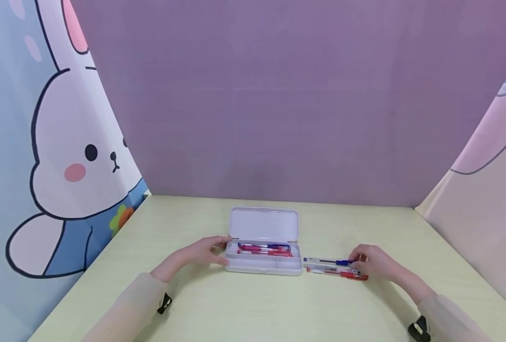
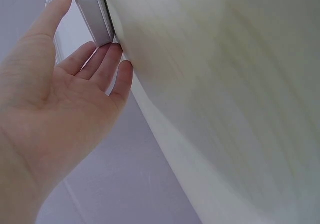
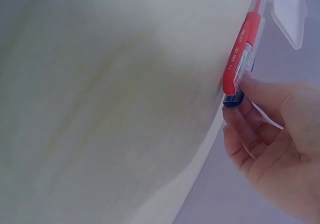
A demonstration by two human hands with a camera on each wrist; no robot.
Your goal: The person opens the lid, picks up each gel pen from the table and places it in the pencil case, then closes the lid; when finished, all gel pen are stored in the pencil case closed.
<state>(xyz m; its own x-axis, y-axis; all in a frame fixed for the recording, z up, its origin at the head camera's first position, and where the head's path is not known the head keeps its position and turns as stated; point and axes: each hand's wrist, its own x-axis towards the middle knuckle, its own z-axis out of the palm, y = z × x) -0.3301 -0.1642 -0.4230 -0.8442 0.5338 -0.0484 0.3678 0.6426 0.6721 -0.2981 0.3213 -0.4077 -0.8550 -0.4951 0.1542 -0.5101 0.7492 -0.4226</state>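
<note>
An open white pencil case (image 1: 263, 271) lies on the table with its lid (image 1: 263, 224) tipped back. Several red, pink and blue pens (image 1: 263, 250) lie in its rear compartment. My left hand (image 1: 203, 251) grips the case's left end, thumb and fingers spread around it; the left wrist view shows the fingertips (image 2: 114, 49) against the case's edge. To the right of the case, my right hand (image 1: 374, 261) pinches the capped end of a blue gel pen (image 1: 325, 261). A red gel pen (image 3: 242, 51) lies just in front, with another clear-barrelled pen partly hidden between them.
The front compartments (image 1: 250, 263) of the case show their bare floor, split by a divider. The pale table (image 1: 253, 308) reaches back to a purple panel (image 1: 270, 104). Cartoon-printed curtains (image 1: 73, 142) hang at both sides.
</note>
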